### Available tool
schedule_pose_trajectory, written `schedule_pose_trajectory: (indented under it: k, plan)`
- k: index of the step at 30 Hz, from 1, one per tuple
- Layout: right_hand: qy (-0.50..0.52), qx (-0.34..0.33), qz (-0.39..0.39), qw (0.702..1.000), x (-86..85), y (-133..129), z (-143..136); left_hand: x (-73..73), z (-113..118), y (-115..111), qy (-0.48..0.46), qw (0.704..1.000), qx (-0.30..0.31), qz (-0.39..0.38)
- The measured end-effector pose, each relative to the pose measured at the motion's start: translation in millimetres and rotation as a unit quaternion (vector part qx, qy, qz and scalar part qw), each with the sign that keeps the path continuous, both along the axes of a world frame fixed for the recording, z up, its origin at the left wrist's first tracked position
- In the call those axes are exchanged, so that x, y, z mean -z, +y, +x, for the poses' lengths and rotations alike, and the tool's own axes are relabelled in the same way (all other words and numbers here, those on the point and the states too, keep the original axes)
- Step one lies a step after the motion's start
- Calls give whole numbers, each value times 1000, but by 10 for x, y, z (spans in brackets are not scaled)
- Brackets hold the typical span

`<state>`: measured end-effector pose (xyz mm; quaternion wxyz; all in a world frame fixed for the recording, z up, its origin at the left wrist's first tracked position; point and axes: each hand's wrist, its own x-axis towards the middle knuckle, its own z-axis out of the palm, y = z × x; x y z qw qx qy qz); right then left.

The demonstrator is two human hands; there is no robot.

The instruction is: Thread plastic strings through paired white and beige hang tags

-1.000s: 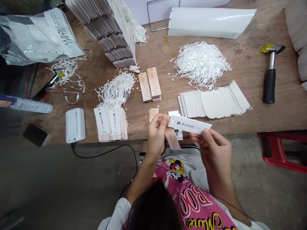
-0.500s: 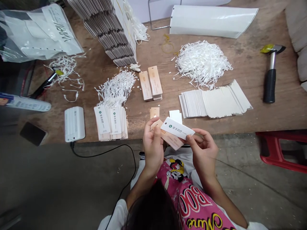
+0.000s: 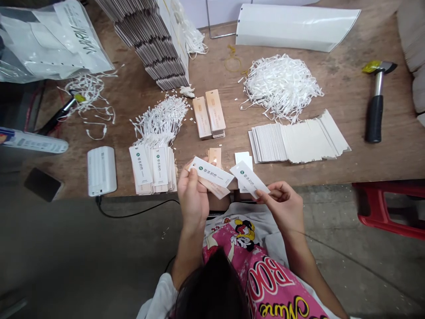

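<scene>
My left hand (image 3: 192, 195) is closed on two hang tags: a white one (image 3: 212, 172) with a green logo lies crosswise over a beige one (image 3: 217, 189). Between the thumb and fingers of my right hand (image 3: 283, 201) is another white hang tag (image 3: 247, 177), tilted, its tip just apart from the left-hand tags. Behind them, at the table edge, lie a few beige tags (image 3: 215, 155) and a small pile of white tags (image 3: 243, 157). Farther left rest strung tags (image 3: 160, 166), with their white strings (image 3: 161, 117) fanned out behind.
Stacked beige tags (image 3: 215, 110) lie mid-table, with a heap of white strings (image 3: 282, 86) and a row of white cards (image 3: 299, 141) to the right. A hammer (image 3: 375, 106), a power bank (image 3: 102, 170), a phone (image 3: 43, 184), a tall card stack (image 3: 159, 48) and a red stool (image 3: 388, 208) surround them.
My left hand has moved left with the beige tag and now has a white tag on top of it. My right hand holds a white tag, now apart from the left hand's tags.
</scene>
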<state>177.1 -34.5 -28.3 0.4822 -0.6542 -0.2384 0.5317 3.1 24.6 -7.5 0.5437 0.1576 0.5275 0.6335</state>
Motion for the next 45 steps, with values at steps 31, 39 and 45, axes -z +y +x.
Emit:
schedule_pose_trajectory:
  k: [31,39,45]
  plan:
    - [-653,-387,215,614,-154,2546,302,54,-93,-176,-94,985,91,-116]
    - [-241,-165,389,874,-1031,2072,342,25,-97,-152,23,990,136,-41]
    - [-39,-211,322,922,-1220,1369,52,-155,47,-14,228,952,182,91]
